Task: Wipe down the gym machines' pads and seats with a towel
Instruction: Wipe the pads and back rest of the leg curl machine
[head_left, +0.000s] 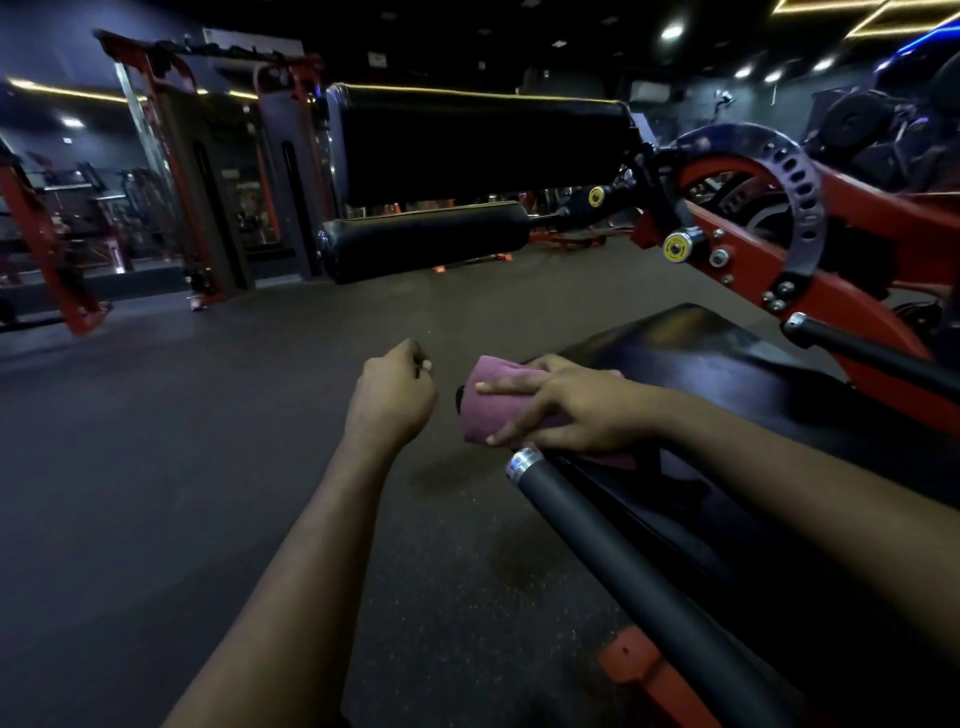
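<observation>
You're looking across a dark speckled floor (208, 467). Far left you'll see a red cable station (182, 171). At far right sit what look like black weight plates (857, 124). Round ceiling lights (671, 31) glow overhead, far right.

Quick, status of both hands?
Left hand: fingers curled, nothing clearly held.
Right hand: open, straight fingers pressing towel on seat.

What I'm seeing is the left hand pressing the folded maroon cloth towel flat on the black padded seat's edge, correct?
Not quite: it is the right hand pressing the folded maroon cloth towel flat on the black padded seat's edge, as the head view shows. The left hand is curled beside it, off the towel.
</observation>
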